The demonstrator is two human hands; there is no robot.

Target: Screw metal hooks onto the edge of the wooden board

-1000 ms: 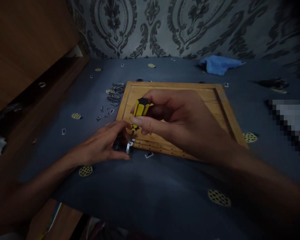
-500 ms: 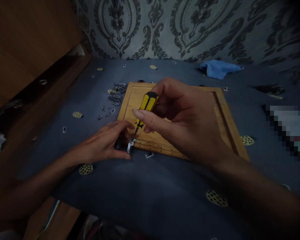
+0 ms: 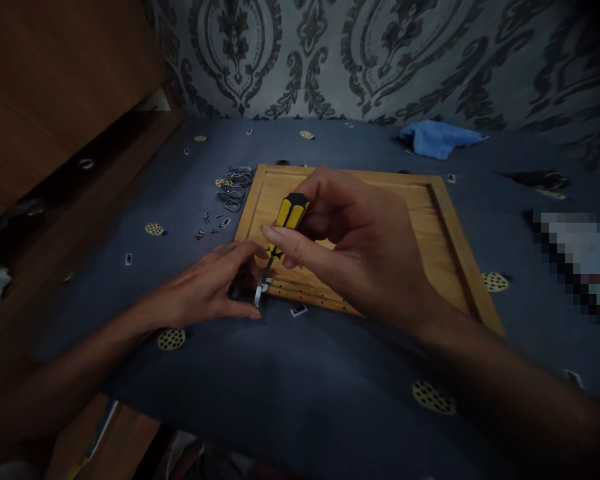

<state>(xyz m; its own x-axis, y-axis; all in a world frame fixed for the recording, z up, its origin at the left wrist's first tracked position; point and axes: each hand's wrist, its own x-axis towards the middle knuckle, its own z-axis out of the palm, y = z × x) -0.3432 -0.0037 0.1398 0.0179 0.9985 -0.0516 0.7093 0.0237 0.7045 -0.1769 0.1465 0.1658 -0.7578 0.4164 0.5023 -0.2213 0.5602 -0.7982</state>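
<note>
My right hand (image 3: 360, 247) grips a yellow and black screwdriver (image 3: 290, 217), thumb and fingers closed round its handle. The shaft points down to a small silvery metal hook (image 3: 259, 295) at the near left corner of a wooden board (image 3: 415, 193). Curled about that corner, my left hand (image 3: 205, 280) steadies the hook, its thumb tip against the lower end and its fingers at the board's edge. Small dark holes run along the near edge of the board. Whether a screw sits under the screwdriver's tip is too small to tell.
Left of the board lie several metal hooks (image 3: 233, 197) and loose screws (image 3: 207, 219) on the dark blue patterned cloth (image 3: 310, 387). A blue rag (image 3: 440, 139) is at the back right. A wooden cabinet (image 3: 65, 73) stands on the left, and a patterned wall (image 3: 310, 60) rises behind.
My right hand and the screwdriver's handle have shifted slightly down and left, and the handle has tilted a little. My left hand and the hook have hardly moved.
</note>
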